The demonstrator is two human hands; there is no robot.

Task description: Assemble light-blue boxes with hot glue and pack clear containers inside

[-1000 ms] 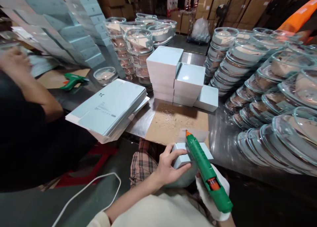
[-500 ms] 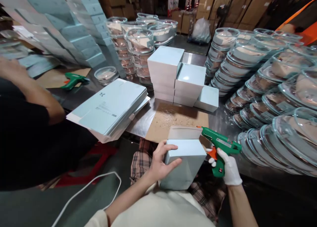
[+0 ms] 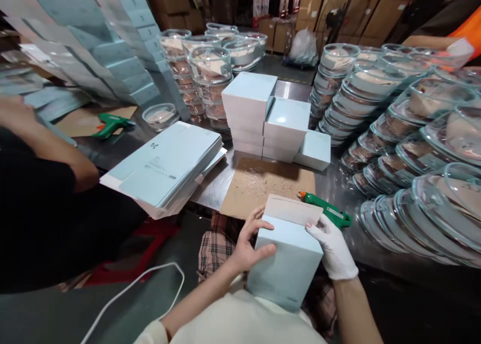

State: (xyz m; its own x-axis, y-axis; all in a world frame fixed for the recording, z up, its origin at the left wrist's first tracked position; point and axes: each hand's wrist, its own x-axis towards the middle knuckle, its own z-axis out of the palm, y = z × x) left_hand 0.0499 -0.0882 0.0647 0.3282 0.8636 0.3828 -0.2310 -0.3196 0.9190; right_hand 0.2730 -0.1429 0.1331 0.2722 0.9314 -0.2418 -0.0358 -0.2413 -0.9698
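A light-blue cardboard box (image 3: 285, 264) leans against my body at the table's front edge, its pale flap (image 3: 293, 210) standing up at the far side. My bare left hand (image 3: 250, 246) grips the box's left side, thumb on the near face. My right hand (image 3: 334, 246), in a white glove with a bare fingertip showing, holds the right corner of the box by the flap; some of its fingers are hidden. Just beyond it lies a green glue gun (image 3: 330, 211) with an orange nozzle, partly covered by the hand and flap.
A stained cardboard sheet (image 3: 263, 184) lies ahead, with stacked blue boxes (image 3: 248, 108) behind. Flat box blanks (image 3: 165, 163) overhang the table's edge at left. Glass containers (image 3: 379, 93) crowd the right. A co-worker's arm (image 3: 56, 143) is at left, near another glue gun (image 3: 112, 124).
My right hand has let go of the glue gun, which now lies on the table, and has taken the box's right corner. The box has shifted slightly right and towards me.
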